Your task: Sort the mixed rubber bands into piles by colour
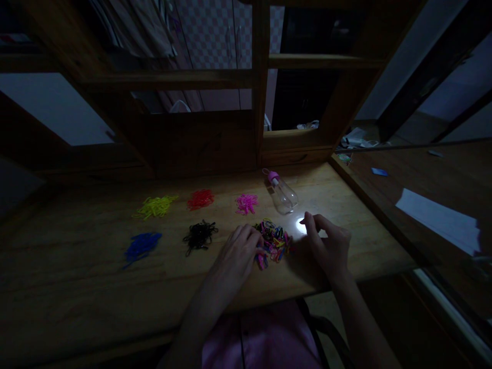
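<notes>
A mixed pile of small coloured rubber bands lies on the wooden table between my two hands. My left hand is at its left edge, the fingers bent and closed on some bands, the fingertips partly hidden. To the right of the pile, my right hand is raised a little above the table with thumb and fingers drawn together; anything in that pinch is too small to make out. Sorted by colour, heaps of yellow bands, red bands, pink bands, blue bands and black bands lie further left.
Behind the mixed pile, a clear bottle with a pink cap lies on its side. A bright patch of light shows beside my right hand. Wooden shelving stands along the back, and a paper sheet rests on a surface at right.
</notes>
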Demonstrator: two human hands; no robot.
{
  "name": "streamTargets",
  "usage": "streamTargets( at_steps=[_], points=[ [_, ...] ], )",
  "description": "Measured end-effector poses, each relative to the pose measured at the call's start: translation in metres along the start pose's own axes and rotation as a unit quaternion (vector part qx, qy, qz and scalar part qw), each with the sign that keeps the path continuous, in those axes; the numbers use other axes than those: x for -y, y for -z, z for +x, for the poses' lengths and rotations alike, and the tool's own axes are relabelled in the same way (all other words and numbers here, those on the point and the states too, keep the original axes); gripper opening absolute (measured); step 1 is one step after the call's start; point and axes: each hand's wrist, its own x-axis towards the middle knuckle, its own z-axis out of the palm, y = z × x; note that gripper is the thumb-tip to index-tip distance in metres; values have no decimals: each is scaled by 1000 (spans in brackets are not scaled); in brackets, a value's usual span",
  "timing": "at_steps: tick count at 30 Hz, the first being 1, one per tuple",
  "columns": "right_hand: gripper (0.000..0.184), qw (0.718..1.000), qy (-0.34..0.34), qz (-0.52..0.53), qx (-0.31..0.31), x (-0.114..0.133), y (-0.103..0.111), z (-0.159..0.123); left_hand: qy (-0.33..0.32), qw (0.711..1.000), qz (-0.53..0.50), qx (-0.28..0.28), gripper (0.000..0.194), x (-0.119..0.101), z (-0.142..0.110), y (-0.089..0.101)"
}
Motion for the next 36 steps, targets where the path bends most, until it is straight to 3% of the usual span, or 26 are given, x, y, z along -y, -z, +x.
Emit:
streamTargets(
  at_steps=[6,14,18,22,28,36],
  points=[
    [28,1000,-3,0,6,0,0,0,69,994,-76,-30,13,0,1,5],
    [29,1000,-8,0,9,1,1,-1,88,985,-117,-88,18,-1,-2,14],
    [29,1000,-10,-4,4,1,0,0,20,990,-134,-32,19,-8,-10,15],
    [29,1000,-9,-6,4,2,0,0,-30,995,-99,1,15,-8,-12,4],
    [28,1000,-10,0,9,3,0,0,-26,999,2,42,18,-13,-9,-4],
    [29,1000,-13,-6,0,1,0,0,-32,998,47,35,21,-16,-9,-8]
  ],
)
